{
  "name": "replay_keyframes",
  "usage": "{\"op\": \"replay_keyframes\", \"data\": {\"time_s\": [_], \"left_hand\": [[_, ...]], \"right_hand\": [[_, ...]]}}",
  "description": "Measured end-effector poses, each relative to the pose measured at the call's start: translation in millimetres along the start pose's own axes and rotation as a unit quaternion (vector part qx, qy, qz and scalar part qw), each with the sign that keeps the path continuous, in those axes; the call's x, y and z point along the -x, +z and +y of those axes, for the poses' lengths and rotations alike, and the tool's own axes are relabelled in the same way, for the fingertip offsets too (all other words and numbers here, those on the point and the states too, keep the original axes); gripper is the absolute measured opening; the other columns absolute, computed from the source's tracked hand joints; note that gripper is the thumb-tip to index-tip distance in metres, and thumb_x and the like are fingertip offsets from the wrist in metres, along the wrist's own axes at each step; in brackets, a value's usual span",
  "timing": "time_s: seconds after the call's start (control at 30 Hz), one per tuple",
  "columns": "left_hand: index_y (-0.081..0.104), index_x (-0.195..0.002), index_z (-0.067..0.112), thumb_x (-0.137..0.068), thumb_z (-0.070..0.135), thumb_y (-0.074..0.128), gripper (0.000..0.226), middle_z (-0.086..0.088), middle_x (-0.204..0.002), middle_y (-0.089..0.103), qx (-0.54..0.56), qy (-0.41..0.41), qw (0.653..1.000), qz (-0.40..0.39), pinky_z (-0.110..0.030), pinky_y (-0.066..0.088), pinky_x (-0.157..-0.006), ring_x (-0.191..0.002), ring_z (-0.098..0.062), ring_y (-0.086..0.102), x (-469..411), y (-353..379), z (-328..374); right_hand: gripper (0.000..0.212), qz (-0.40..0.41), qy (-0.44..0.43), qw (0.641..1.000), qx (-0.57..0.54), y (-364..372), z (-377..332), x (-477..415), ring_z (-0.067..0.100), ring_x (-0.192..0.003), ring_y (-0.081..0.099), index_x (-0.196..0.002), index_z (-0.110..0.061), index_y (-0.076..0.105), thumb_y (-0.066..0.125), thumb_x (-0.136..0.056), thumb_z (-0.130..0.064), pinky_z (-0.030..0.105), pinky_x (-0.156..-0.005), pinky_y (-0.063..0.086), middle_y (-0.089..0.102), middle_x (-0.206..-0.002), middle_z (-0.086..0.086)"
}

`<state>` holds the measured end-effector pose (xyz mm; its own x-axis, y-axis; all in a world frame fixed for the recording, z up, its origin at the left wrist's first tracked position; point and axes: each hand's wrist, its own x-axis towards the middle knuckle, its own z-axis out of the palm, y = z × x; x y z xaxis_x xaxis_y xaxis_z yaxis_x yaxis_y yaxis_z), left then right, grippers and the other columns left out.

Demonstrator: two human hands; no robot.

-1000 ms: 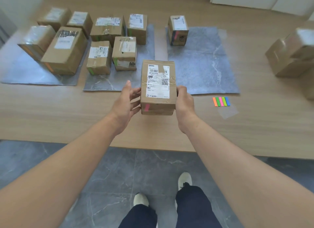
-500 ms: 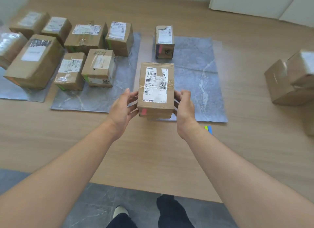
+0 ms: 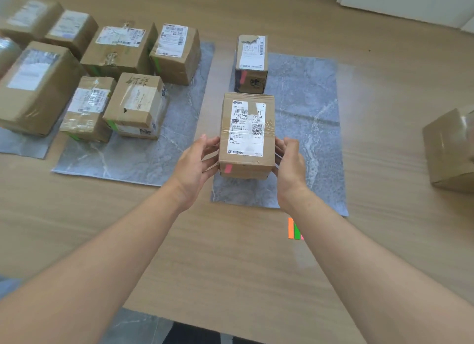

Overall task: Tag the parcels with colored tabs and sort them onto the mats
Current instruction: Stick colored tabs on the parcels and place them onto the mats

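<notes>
**Parcel carried forward onto right mat area**

Since the earlier frames both hands have carried the pink-tabbed parcel [image 3: 247, 128] away from the table's near edge. It now sits over the near-left part of the right mat [image 3: 310, 128], at frame centre. Can't tell if its base touches the mat or hangs just above it; the underside is hidden.

Left hand [image 3: 195, 169] holds the parcel's left side, fingers spread and curved against the cardboard, thumb up near the top edge. Right hand [image 3: 289, 166] holds the right side, fingers curled round it. The parcel is upright, shipping label facing up. Its pink tab [image 3: 228, 168] is on the near face, lower left corner.

Just behind it on the same mat, towards upper centre, stands a second parcel [image 3: 251, 61] with a pink tab on its near face. The two are close but apart.

The middle mat [image 3: 143, 161], left of centre, carries four parcels [image 3: 138, 105] in two rows. Green tabs show on at least three of them.

At the far left, the left mat [image 3: 23, 146] holds a large parcel [image 3: 33, 87]. More parcels lie behind it, blurred.

The strip of colored tabs [image 3: 294, 229] lies on the wooden table [image 3: 205, 254] just below the right mat. It is partly hidden by the right forearm: orange, green and a sliver of pink show.

An untagged-looking parcel [image 3: 448, 148] sits at the right edge of the frame, well apart from the mats.
</notes>
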<state>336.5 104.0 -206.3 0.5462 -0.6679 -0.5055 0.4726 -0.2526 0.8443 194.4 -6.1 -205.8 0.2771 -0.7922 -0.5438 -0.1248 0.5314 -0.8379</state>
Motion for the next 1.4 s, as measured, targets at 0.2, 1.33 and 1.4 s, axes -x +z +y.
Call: {"op": "replay_keyframes", "data": {"time_s": [0.2, 1.33, 1.4], "left_hand": [[0.065, -0.125, 0.016, -0.109, 0.041, 0.036, 0.042, -0.002, -0.127, 0.068, -0.007, -0.022, 1.0, 0.004, -0.041, 0.048, -0.109, -0.118, -0.023, 0.066, -29, 8, 1], [0.011, -0.161, 0.033, -0.104, 0.056, 0.034, 0.065, 0.014, -0.168, 0.009, -0.081, 0.181, 0.974, -0.112, -0.035, 0.001, -0.126, -0.152, 0.0, 0.007, 112, 79, 164], [0.012, -0.16, 0.036, -0.104, 0.056, 0.033, 0.064, 0.015, -0.168, 0.007, -0.085, 0.196, 0.969, -0.127, -0.036, -0.001, -0.123, -0.153, -0.001, 0.006, 136, 89, 183]], "right_hand": [[0.045, 0.008, 0.017, 1.0, 0.006, 3, -1, -25, 0.004, -0.081, 0.063, -0.078, -0.028, 0.071, 0.037, -0.105, -0.035, 0.033, -0.094, 0.049, 0.073, -0.071, -0.021], [0.044, -0.013, -0.214, 0.976, -0.04, -6, -167, 150, 0.014, -0.132, 0.055, -0.132, -0.024, 0.068, 0.038, -0.106, -0.043, 0.033, -0.112, 0.037, 0.062, -0.139, -0.003], [0.044, -0.011, -0.236, 0.971, -0.044, -11, -184, 177, 0.013, -0.132, 0.054, -0.132, -0.023, 0.068, 0.038, -0.107, -0.042, 0.034, -0.115, 0.037, 0.063, -0.138, -0.004]]}}
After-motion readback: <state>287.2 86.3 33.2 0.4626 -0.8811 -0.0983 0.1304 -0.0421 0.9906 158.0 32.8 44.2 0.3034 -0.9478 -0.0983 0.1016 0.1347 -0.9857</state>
